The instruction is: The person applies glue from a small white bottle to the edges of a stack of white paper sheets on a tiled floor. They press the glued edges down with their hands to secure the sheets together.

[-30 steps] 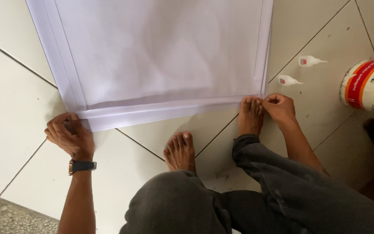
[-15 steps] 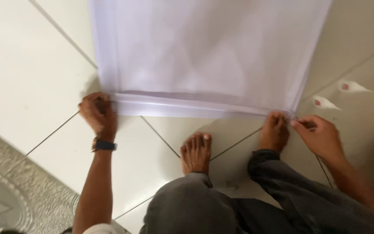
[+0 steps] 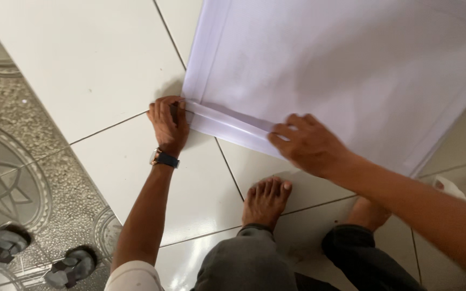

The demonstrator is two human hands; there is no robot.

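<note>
A large white sheet lies on the pale floor tiles with its edges folded over into a border. My left hand, a dark watch on its wrist, presses down on the sheet's near left corner. My right hand lies flat with fingers spread on the folded near edge, a little right of the left hand. Both hands rest on the sheet without grasping it. My bare feet stand just below the sheet's edge.
Patterned grey tiles run along the left side, where a pair of dark sandals lies at the lower left. A small white tube lies on the tile at the right, partly hidden behind my forearm.
My right hand left the sheet's right corner and moved left along the folded near edge to rest flat close to my left hand. The view swung left, and the paint bucket dropped from sight.
</note>
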